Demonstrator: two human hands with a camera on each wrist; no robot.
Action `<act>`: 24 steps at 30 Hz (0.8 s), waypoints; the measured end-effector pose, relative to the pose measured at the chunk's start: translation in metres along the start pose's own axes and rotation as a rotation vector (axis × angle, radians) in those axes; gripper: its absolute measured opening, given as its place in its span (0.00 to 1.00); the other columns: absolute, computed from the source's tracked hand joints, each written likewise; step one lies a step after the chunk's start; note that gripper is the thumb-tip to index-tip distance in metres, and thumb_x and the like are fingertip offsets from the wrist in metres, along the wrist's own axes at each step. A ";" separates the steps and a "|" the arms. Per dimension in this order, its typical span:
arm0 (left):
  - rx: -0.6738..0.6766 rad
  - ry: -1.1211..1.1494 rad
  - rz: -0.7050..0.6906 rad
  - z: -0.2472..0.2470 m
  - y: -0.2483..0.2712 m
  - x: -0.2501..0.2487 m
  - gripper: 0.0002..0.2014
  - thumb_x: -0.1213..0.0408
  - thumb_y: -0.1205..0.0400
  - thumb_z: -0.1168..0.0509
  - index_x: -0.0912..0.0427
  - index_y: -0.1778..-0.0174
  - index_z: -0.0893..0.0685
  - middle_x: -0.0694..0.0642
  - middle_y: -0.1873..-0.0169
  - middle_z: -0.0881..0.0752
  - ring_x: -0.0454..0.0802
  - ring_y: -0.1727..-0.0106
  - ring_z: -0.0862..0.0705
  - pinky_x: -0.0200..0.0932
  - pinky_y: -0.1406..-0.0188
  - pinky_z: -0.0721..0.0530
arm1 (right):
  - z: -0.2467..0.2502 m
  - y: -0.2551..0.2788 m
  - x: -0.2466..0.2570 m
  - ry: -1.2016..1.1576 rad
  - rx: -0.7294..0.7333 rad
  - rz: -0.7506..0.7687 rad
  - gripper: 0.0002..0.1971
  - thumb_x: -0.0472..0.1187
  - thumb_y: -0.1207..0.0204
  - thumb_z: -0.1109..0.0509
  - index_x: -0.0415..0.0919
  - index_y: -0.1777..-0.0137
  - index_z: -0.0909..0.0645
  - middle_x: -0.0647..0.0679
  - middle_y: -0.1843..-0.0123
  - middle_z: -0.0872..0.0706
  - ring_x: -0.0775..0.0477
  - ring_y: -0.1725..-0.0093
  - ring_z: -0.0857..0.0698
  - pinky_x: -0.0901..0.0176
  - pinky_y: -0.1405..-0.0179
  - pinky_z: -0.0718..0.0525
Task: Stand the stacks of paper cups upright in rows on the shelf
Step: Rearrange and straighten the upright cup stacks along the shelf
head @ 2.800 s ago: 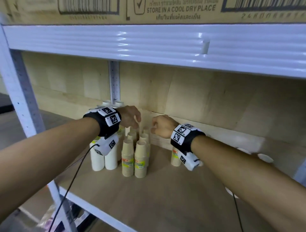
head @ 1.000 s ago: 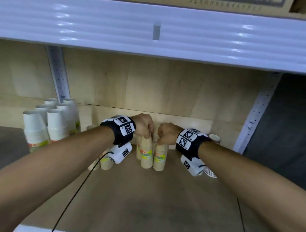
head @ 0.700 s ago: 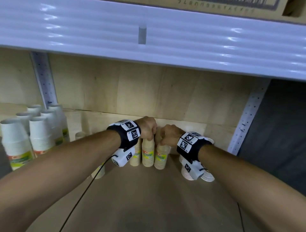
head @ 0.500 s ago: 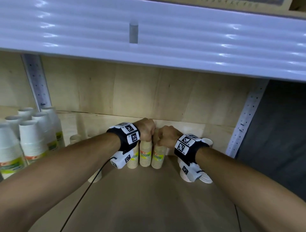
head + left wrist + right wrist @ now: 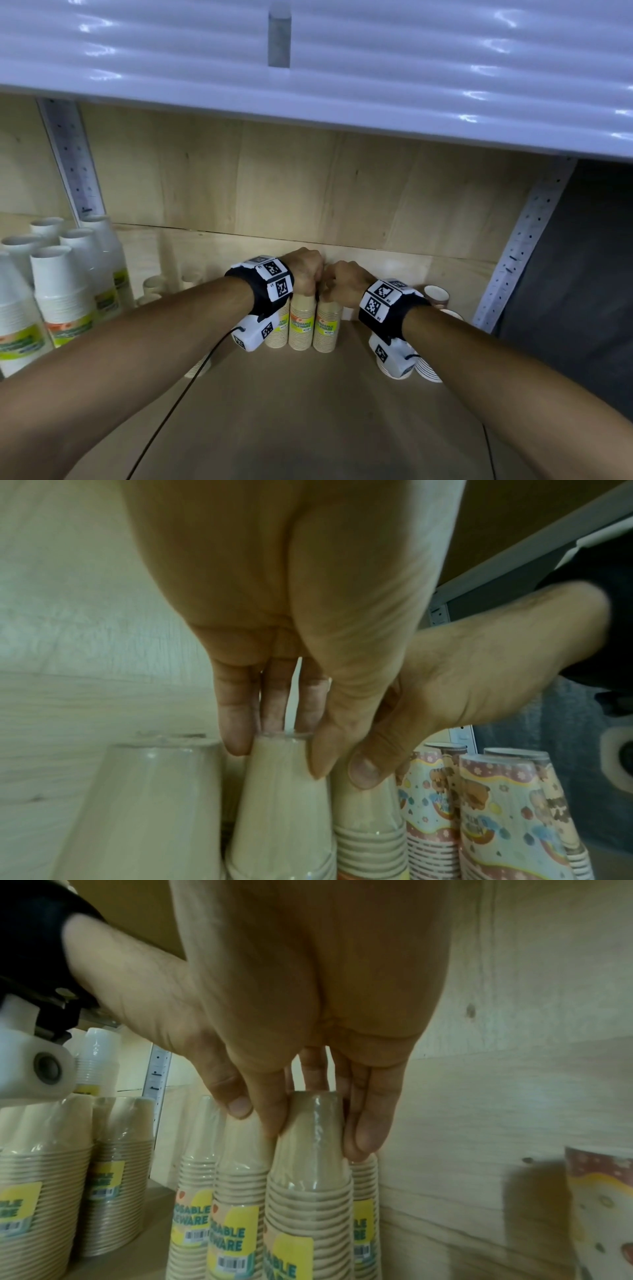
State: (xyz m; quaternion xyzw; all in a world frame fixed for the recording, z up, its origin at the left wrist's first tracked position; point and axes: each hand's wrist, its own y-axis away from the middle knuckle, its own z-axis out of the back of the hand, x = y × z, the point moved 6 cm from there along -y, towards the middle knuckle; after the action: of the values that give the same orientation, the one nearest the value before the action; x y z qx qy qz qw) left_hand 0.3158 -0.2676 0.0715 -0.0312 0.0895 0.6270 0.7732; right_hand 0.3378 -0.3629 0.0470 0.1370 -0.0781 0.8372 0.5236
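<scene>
GRIP: left hand (image 5: 307,274) and right hand (image 5: 342,282) each pinch the top of a kraft cup stack (image 5: 327,325) | CHANGE: stacks carried right from the white cup stacks (image 5: 61,294), now upright at far shelf (image 5: 308,411) wall | MEANING: row nearly placed; release pending.

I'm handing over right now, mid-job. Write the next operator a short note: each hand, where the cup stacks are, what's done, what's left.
Left hand: fingers and thumb pinch the top of a tan cup stack, standing at the back of the shelf.
Right hand: grips the top of the neighbouring tan stack, right beside it.
Done: both held stacks stand upright with more tan stacks in a group by the back wall; white stacks stand in rows at far left.
Left: let go of both stacks, check that they stay up, then see to the patterned cups at far right, whose row the arm partly hides.
</scene>
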 end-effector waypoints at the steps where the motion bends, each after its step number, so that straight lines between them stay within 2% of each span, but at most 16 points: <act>1: 0.001 -0.003 -0.002 0.000 0.000 -0.001 0.10 0.70 0.24 0.28 0.65 0.48 0.11 0.61 0.51 0.11 0.57 0.50 0.13 0.44 0.61 0.17 | 0.000 0.000 0.000 0.002 -0.002 0.007 0.14 0.45 0.31 0.22 0.42 0.47 0.14 0.45 0.50 0.11 0.44 0.49 0.13 0.52 0.51 0.13; 4: -0.001 0.004 -0.016 0.001 0.001 0.001 0.11 0.70 0.25 0.29 0.64 0.47 0.11 0.60 0.51 0.11 0.56 0.50 0.13 0.46 0.59 0.15 | 0.004 0.001 0.003 0.002 -0.012 -0.004 0.15 0.45 0.32 0.22 0.43 0.46 0.13 0.46 0.50 0.11 0.45 0.49 0.13 0.51 0.50 0.13; 8: -0.025 0.059 -0.031 0.008 0.003 0.006 0.13 0.68 0.26 0.28 0.58 0.46 0.10 0.54 0.50 0.10 0.52 0.49 0.13 0.47 0.50 0.12 | 0.016 0.001 0.011 0.029 -0.041 -0.006 0.15 0.51 0.35 0.24 0.46 0.49 0.11 0.49 0.52 0.11 0.48 0.52 0.12 0.50 0.51 0.12; 10: -0.049 0.078 -0.012 0.015 0.007 0.011 0.11 0.65 0.25 0.27 0.57 0.46 0.10 0.53 0.50 0.11 0.53 0.47 0.12 0.47 0.49 0.12 | 0.023 -0.001 0.016 0.055 -0.071 0.009 0.10 0.49 0.33 0.26 0.45 0.57 0.12 0.51 0.59 0.12 0.49 0.57 0.13 0.56 0.60 0.13; 12: -0.072 0.077 0.020 0.026 0.014 0.017 0.14 0.61 0.25 0.25 0.57 0.44 0.12 0.53 0.49 0.12 0.53 0.47 0.13 0.47 0.50 0.12 | 0.032 0.000 0.024 0.071 -0.097 0.023 0.06 0.45 0.29 0.28 0.44 0.63 0.17 0.51 0.66 0.15 0.50 0.64 0.15 0.62 0.71 0.20; 13: -0.083 0.071 0.035 0.032 0.018 0.021 0.16 0.60 0.25 0.24 0.56 0.42 0.14 0.53 0.48 0.14 0.52 0.47 0.14 0.45 0.50 0.13 | 0.035 -0.001 0.029 0.062 -0.115 0.033 0.06 0.45 0.28 0.28 0.44 0.62 0.18 0.51 0.66 0.15 0.50 0.65 0.14 0.61 0.71 0.19; 15: -0.113 0.052 0.058 0.044 0.027 0.033 0.20 0.60 0.26 0.24 0.55 0.37 0.15 0.50 0.46 0.18 0.50 0.45 0.17 0.43 0.49 0.17 | 0.040 -0.002 0.040 0.041 -0.134 0.060 0.08 0.47 0.28 0.27 0.42 0.56 0.16 0.48 0.59 0.13 0.48 0.60 0.13 0.56 0.62 0.13; 17: -0.130 0.039 0.098 0.054 0.037 0.048 0.21 0.60 0.25 0.24 0.53 0.36 0.16 0.50 0.45 0.20 0.51 0.43 0.18 0.44 0.45 0.17 | 0.040 -0.005 0.055 0.053 -0.143 0.093 0.14 0.48 0.28 0.25 0.40 0.48 0.16 0.46 0.51 0.13 0.45 0.53 0.13 0.50 0.51 0.12; 21: -0.155 0.042 0.188 0.070 0.064 0.080 0.20 0.60 0.24 0.26 0.53 0.35 0.17 0.52 0.42 0.20 0.52 0.40 0.18 0.49 0.38 0.17 | 0.032 -0.011 0.092 0.041 -0.167 0.183 0.18 0.52 0.27 0.27 0.41 0.43 0.17 0.45 0.45 0.15 0.43 0.47 0.14 0.49 0.47 0.13; 24: -0.164 0.050 0.262 0.075 0.086 0.108 0.19 0.60 0.23 0.26 0.52 0.36 0.16 0.51 0.42 0.19 0.52 0.41 0.18 0.48 0.40 0.17 | 0.020 -0.012 0.120 0.024 -0.151 0.235 0.18 0.51 0.26 0.27 0.42 0.41 0.17 0.45 0.42 0.15 0.43 0.45 0.15 0.51 0.46 0.14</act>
State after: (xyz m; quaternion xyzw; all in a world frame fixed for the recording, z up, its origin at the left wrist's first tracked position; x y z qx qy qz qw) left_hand 0.2612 -0.1333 0.1317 -0.0979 0.0603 0.7266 0.6773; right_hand 0.3017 -0.2602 0.1033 0.0773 -0.1502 0.8860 0.4317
